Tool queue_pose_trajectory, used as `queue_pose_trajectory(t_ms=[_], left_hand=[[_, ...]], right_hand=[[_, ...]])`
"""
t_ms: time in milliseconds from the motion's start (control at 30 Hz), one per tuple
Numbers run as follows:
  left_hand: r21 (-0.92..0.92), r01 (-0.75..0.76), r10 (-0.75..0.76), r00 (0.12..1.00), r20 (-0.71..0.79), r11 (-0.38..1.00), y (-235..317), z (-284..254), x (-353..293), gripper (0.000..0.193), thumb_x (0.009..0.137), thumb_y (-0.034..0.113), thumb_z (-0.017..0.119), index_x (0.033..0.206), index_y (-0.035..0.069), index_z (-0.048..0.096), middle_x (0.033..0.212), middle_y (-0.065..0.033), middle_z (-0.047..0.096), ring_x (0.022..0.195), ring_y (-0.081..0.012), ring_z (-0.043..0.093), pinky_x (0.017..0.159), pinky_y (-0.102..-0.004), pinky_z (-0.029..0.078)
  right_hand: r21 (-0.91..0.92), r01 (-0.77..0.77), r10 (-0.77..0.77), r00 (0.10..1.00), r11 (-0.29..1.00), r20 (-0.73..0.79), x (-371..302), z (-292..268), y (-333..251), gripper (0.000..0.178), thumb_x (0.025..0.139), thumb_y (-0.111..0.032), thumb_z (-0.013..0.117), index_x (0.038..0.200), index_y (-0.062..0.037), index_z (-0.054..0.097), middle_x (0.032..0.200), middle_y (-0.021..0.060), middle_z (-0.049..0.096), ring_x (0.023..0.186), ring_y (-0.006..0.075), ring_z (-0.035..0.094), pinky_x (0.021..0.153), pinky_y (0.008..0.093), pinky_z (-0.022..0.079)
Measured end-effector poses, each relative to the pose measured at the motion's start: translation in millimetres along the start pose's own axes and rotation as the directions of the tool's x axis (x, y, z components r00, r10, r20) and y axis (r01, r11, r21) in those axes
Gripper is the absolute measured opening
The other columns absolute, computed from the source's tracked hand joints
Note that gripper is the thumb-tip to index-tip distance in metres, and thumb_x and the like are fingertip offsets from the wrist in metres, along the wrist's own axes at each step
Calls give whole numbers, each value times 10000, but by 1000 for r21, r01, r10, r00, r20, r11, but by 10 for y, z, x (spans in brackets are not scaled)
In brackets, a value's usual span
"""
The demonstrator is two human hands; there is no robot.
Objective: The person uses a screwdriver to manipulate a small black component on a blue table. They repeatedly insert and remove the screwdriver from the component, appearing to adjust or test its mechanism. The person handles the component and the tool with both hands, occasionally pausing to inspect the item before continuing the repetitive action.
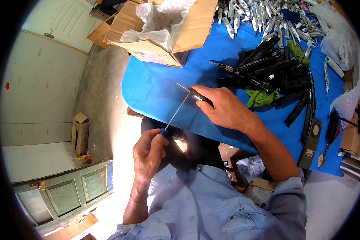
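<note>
My left hand (149,151) is closed around the blue handle of a screwdriver (164,132). The long thin shaft slants up and away to the right. Its tip meets a slim black tool (201,97) with a narrow metal point, pinched between the thumb and fingers of my right hand (227,109). I cannot make out what kind of tool it is, or whether the screwdriver sits in a screw. Both hands are above the near edge of the blue-covered table (148,86).
A heap of black tools or cases (282,70) lies right of my right hand, with green cloths (263,97) among it. Several silver pen-like tools (264,16) cover the far side. An open carton (156,52) with plastic wrap stands far left; a metal cup (353,168) sits near right.
</note>
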State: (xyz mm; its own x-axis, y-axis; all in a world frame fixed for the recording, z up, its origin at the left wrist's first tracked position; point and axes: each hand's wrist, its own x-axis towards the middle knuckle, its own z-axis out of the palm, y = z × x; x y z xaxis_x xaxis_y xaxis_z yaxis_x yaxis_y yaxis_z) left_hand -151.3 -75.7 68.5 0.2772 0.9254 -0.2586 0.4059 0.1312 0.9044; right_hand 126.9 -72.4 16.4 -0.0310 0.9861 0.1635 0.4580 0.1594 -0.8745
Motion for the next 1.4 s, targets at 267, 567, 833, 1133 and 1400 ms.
queue_pose_trajectory(t_ms=[267, 567, 833, 1133, 1400], left_hand=[[-70, 15, -11, 998, 56, 997, -33, -14, 35, 352, 1131, 319, 595, 1230, -6, 687, 862, -47, 706, 567, -34, 498, 493, -201, 365], [-57, 18, -15, 999, 43, 998, -73, 32, 44, 310, 1071, 243, 693, 1246, -13, 685, 881, -41, 707, 567, -19, 476, 483, -198, 343], [-116, 32, -25, 998, 64, 993, -130, 43, 43, 339, 1107, 298, 645, 1238, -11, 696, 854, -46, 706, 549, -29, 468, 473, -201, 339], [-67, 85, -77, 989, 125, 994, -105, 0, 55, 450, 1148, 400, 544, 1198, -12, 717, 806, -55, 697, 533, -52, 463, 462, -227, 326], [13, -65, 65, 998, 23, 998, -166, 88, 47, 347, 1098, 312, 658, 1233, -6, 686, 878, -38, 705, 582, -40, 498, 503, -207, 363]], right_hand=[[5, 5, -6, 1000, 1000, 14, 4, -28, -29, 430, 958, -75, 671, 1374, 25, 632, 1134, 292, 719, 978, 473, 712, 835, 460, 575], [14, 3, -3, 1000, 1000, 1, 4, -15, -12, 430, 954, -77, 678, 1375, 5, 640, 1068, 292, 715, 912, 471, 706, 785, 466, 563], [30, -15, 15, 1000, 999, 10, 14, -49, -30, 431, 944, -81, 682, 1366, -1, 648, 1012, 282, 716, 857, 458, 708, 752, 456, 558], [43, -16, 15, 1000, 999, 12, 15, -44, -28, 443, 941, -71, 678, 1378, -5, 642, 992, 281, 713, 840, 455, 706, 739, 452, 553], [44, -8, 8, 1000, 999, 7, 16, -45, -42, 445, 943, -72, 678, 1382, -11, 644, 1000, 287, 712, 831, 457, 702, 735, 449, 554]])
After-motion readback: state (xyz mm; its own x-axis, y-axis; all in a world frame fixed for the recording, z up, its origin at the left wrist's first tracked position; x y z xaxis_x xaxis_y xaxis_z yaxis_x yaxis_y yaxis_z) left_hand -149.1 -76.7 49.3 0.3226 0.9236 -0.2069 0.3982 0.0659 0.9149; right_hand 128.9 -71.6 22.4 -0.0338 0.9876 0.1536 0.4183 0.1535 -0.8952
